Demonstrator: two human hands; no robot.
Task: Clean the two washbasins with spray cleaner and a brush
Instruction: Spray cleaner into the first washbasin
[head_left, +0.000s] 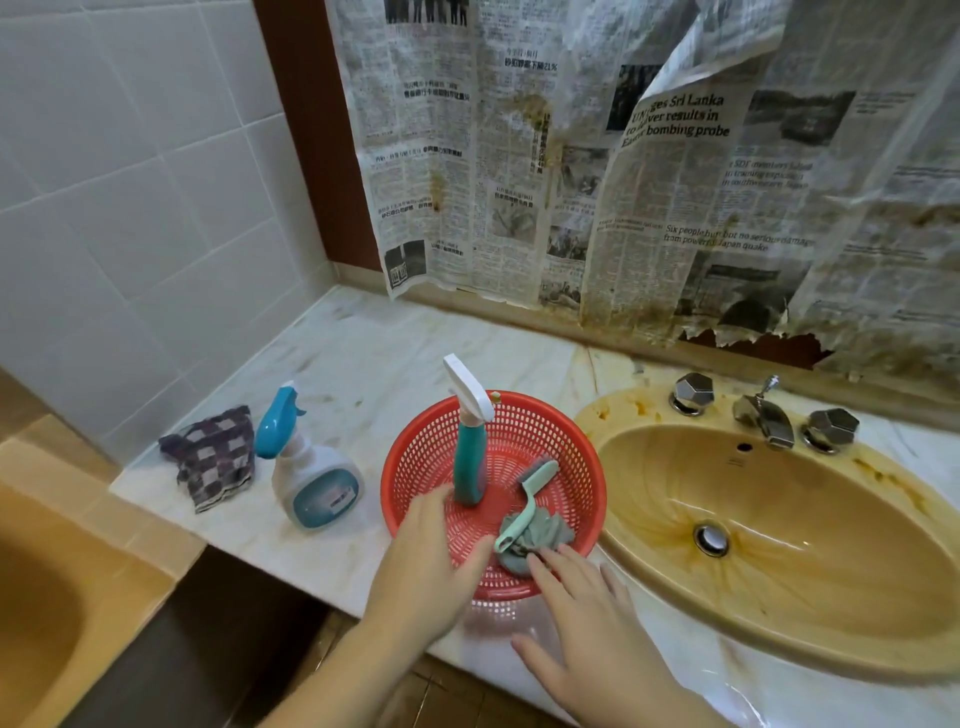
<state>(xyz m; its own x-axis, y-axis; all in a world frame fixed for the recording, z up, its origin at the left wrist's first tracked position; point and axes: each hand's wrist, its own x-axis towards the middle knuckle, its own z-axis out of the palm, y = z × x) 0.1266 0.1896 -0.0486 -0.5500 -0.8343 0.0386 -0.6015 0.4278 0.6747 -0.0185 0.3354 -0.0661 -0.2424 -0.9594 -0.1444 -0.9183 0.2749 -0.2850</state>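
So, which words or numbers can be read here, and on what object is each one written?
"UN urges Sri Lanka to deliver results in Easter bombing probe": newspaper sheet on the wall, partly creased.
"Six people hurt but no serious damage from powerful Japan quake": same sheet.
"21%": ends a Chinese headline; other Chinese print too blurred.
Spray bottle label: unreadable.

Bare marble counter (363, 343) lies open behind the red basket (566, 447), whose upright teal sprayer (470, 467) blocks its middle.
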